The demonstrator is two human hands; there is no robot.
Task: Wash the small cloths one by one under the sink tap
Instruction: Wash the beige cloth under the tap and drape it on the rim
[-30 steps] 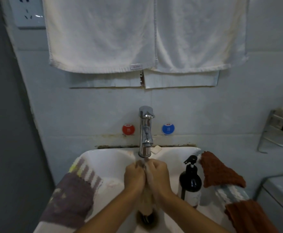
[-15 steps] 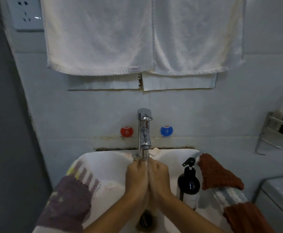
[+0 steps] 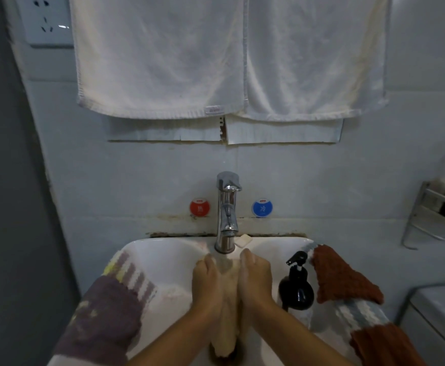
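A pale cream cloth [image 3: 228, 307] hangs between my two hands right under the chrome tap [image 3: 226, 212], its lower end drooping over the drain. My left hand [image 3: 207, 282] grips its left side and my right hand [image 3: 255, 280] grips its right side, fingers curled round the fabric. A purple, yellow and white cloth [image 3: 105, 310] lies over the left rim of the white sink [image 3: 168, 249]. A rust-red and pale blue cloth [image 3: 345, 283] is draped over the right rim.
A black pump bottle [image 3: 296, 287] stands on the sink's right side beside my right hand. A small soap piece [image 3: 244, 240] lies behind the tap. Two white towels [image 3: 163, 56] hang on the wall above. A metal rack [image 3: 437, 212] is at the right.
My hands, pressed together half a second ago, have drawn apart, and the cream cloth now shows stretched between them under the tap.
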